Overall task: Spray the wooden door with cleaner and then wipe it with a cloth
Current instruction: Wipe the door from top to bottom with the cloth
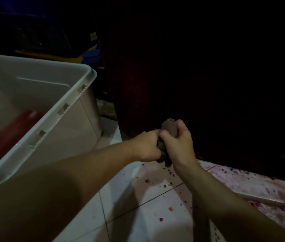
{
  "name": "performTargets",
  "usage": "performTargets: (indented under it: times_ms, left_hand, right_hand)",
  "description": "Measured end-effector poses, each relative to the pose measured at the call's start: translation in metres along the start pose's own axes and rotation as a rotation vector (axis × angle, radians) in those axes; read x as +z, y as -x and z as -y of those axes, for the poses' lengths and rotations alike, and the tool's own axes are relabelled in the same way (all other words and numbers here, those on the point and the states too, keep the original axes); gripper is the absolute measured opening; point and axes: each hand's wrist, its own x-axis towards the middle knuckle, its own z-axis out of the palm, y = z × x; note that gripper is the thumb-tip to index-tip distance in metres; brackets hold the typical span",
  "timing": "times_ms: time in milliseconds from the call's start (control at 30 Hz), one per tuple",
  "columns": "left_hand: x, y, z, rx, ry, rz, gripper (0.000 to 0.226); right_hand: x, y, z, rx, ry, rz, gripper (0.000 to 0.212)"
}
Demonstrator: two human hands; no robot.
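Both hands meet low in front of the door: the left hand [147,147] and the right hand [180,144] each have their fingers curled round a bunched, dull brown cloth [168,125], which sticks out above the right thumb and hangs a little below the two fists. The hands touch each other along the cloth.

Just beyond them stands the dark reddish-brown wooden door [199,75], so dim that its panel detail cannot be made out; the cloth's upper end is close to its lower part, though whether it touches the wood cannot be told. Past the door's left edge, beyond the left hand, lie shadowed blue and yellow objects too dark to identify.

Under the hands is a white tiled floor [152,206] with dark grout lines, scattered with small red, pink and purple crumbs [147,181]. To the right of the right forearm the floor is smeared with pink and purple stains [253,180], and a pale, narrow strip [269,199] lies across it.

To the left of the left forearm sits a large grey plastic storage bin [59,109] with a ribbed rim, holding a blurred red object [10,135].
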Motion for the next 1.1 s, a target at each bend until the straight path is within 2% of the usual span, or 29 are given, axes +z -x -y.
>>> performTargets:
  times_ms: [33,100,167,233,267,333,400,467,600,667,767,833,967,1100]
  left_hand:
    - [0.006,-0.001,-0.002,-0.017,0.136,-0.016,0.042]
    - [0.014,-0.002,-0.003,-0.016,0.219,-0.073,0.039]
    - [0.025,-0.002,-0.006,0.011,0.231,-0.167,0.041]
    - [0.035,-0.001,-0.014,0.079,0.266,-0.242,0.040]
    - [0.038,-0.001,-0.019,0.124,0.220,-0.264,0.039]
    - [0.041,-0.004,-0.025,0.209,-0.066,-0.274,0.036]
    - [0.034,-0.005,-0.028,0.255,-0.445,-0.288,0.036]
    - [0.022,-0.001,-0.026,0.339,-0.655,-0.355,0.040]
    - [-0.001,0.011,-0.007,0.465,-0.799,-0.487,0.041]
    - [-0.016,0.014,0.003,0.411,-0.937,-0.510,0.036]
    - [-0.043,0.015,0.014,0.305,-1.110,-0.541,0.039]
    - [-0.062,0.015,0.019,0.297,-1.239,-0.566,0.039]
    - [-0.095,0.019,0.027,0.281,-1.445,-0.604,0.029]
    - [-0.126,0.025,0.036,0.375,-1.571,-0.521,0.032]
  right_hand:
    - [-0.004,0.002,0.001,-0.001,0.016,-0.018,0.021]
    - [-0.014,0.006,-0.004,0.042,0.030,-0.091,0.038]
    - [-0.021,0.009,-0.012,0.201,-0.084,-0.112,0.056]
    - [-0.023,0.014,-0.018,0.442,-0.289,-0.054,0.066]
    - [-0.026,0.016,-0.019,0.551,-0.414,0.003,0.064]
    - [-0.031,0.015,-0.016,0.679,-0.683,0.072,0.049]
    - [-0.034,0.009,-0.012,0.686,-0.833,-0.004,0.036]
    - [-0.034,-0.002,-0.009,0.614,-0.774,-0.075,0.017]
    - [-0.026,-0.013,-0.006,0.519,-0.491,-0.159,0.034]
    - [-0.022,-0.011,-0.010,0.515,-0.359,-0.125,0.029]
    - [-0.011,-0.008,-0.012,0.574,-0.307,-0.036,0.007]
    - [-0.004,-0.010,-0.013,0.553,-0.192,0.006,0.015]
    - [0.008,-0.019,-0.017,0.422,0.050,-0.026,0.016]
    - [0.020,-0.027,-0.028,0.352,0.254,0.013,0.023]
